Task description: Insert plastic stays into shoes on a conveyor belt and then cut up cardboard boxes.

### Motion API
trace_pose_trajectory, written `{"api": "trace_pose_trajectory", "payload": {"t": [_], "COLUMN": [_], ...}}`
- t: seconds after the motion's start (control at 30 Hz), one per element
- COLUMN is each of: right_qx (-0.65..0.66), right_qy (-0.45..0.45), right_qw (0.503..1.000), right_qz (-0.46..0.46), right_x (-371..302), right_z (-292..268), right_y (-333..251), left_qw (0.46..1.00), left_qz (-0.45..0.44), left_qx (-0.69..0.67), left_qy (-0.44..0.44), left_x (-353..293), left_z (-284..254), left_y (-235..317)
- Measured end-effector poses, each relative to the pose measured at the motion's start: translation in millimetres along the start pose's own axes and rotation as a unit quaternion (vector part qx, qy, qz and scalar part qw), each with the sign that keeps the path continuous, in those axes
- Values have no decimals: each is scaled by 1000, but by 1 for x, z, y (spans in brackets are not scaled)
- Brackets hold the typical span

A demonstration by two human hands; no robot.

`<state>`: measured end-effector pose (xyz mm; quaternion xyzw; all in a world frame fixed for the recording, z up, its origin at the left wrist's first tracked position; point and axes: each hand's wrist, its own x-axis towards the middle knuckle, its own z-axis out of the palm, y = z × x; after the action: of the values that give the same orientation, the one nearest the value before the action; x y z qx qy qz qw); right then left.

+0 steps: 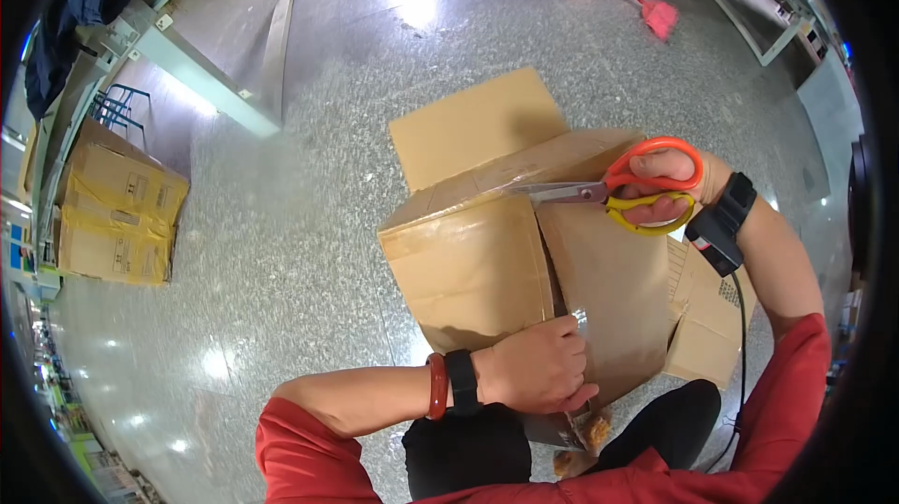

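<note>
A brown cardboard box [468,265] stands on the floor between my knees, with a dark gap along the seam between its top flaps. My right hand [660,187] holds scissors [613,187] with an orange and a yellow handle loop. Their blades point left and lie at the far end of the seam, nearly closed. My left hand [537,365] is closed on the near part of the box top, beside the seam. Its fingers curl under, and what they grip is hidden. A shiny bit of clear tape [581,321] shows by its knuckles.
A loose cardboard piece [478,125] sticks out behind the box, and flattened cardboard [707,335] lies to its right. Yellow-taped cartons [122,214] stand at the left by a metal frame [201,78]. A red broom [658,19] lies far right. A cable hangs from my right wrist device [719,234].
</note>
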<state>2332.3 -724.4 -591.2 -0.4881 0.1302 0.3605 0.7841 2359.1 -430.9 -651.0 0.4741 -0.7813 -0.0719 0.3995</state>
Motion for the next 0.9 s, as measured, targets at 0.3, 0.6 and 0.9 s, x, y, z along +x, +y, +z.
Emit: {"api": "trace_pose_trajectory", "payload": {"t": [0.3, 0.6, 0.9], "right_qx": [-24, -128, -240], "right_qy": [148, 71, 375], "right_qw": [989, 986, 885], "right_qz": [-18, 81, -136], "right_x": [-2, -21, 12], "right_z": [32, 19, 29], "right_y": [-11, -46, 79], "left_qw": [999, 992, 951], "left_qz": [-5, 118, -178], "left_qx": [-6, -31, 243], "left_qy": [-32, 4, 69], "left_x": [2, 8, -50], "left_z": [3, -11, -56], "left_y": [4, 47, -69]}}
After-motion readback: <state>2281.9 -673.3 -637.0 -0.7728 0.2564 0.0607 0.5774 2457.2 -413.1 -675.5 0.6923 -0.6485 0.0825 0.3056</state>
